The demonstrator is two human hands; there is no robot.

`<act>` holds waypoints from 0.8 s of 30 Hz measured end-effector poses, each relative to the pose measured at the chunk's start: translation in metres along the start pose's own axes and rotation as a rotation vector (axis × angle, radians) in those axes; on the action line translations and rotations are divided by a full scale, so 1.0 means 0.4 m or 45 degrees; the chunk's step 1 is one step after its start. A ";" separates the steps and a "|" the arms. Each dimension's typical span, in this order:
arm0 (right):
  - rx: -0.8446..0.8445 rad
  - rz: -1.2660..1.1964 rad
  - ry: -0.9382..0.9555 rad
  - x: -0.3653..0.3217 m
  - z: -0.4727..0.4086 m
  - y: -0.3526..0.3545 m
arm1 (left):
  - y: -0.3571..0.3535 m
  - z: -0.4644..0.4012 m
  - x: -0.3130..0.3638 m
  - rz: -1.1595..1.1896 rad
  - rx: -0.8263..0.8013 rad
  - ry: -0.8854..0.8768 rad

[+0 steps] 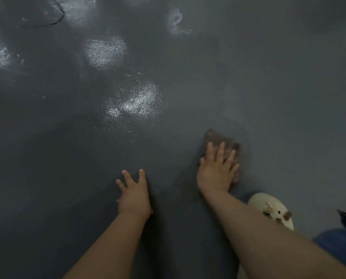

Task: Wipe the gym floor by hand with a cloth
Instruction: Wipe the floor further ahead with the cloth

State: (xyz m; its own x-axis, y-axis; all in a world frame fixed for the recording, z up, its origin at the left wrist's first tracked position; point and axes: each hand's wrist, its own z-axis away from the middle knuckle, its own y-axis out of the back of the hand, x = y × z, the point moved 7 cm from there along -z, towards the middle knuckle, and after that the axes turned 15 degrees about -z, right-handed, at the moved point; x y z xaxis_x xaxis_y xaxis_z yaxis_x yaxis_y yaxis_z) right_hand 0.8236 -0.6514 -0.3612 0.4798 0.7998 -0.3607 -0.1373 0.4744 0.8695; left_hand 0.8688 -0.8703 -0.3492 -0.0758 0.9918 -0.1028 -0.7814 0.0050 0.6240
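Pale shoe (272, 210) tucked by the right arm; left hand (134, 195) braces open on the gym floor (268, 87), right hand (218, 172) presses the brown cloth (220, 140) flat-fingered; glossy wet patches (132, 101) ahead could slide that bracing palm

Right hand (216, 172) on cloth (223, 143) — left hand (134, 195) leftward, on floor (67, 158).
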 end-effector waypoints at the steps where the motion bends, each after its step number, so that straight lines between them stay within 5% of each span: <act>1: -0.015 0.042 0.136 -0.039 0.041 -0.028 | -0.001 0.000 -0.001 0.004 0.005 0.001; 5: -0.370 0.218 0.515 -0.100 0.143 -0.107 | 0.000 0.000 -0.003 0.013 0.018 -0.008; 8: -0.409 0.309 0.733 -0.074 0.099 -0.085 | 0.002 0.002 -0.004 0.027 0.010 -0.036; 18: 0.002 -0.040 -0.107 0.103 0.074 0.006 | -0.004 -0.001 -0.003 0.088 0.035 -0.033; 20: 0.075 -0.081 -0.094 0.080 0.153 -0.040 | -0.004 -0.002 -0.002 0.091 0.051 -0.025; 24: -0.161 0.021 0.228 -0.021 0.303 -0.142 | 0.000 -0.004 0.000 0.091 0.063 -0.016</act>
State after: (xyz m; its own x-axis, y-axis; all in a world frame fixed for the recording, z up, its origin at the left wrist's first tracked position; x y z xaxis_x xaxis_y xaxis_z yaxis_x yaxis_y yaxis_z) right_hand 0.9326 -0.7295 -0.3666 0.3162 0.8550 -0.4110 -0.2570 0.4942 0.8305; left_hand 0.8680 -0.8707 -0.3504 -0.1222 0.9914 -0.0476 -0.7426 -0.0595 0.6670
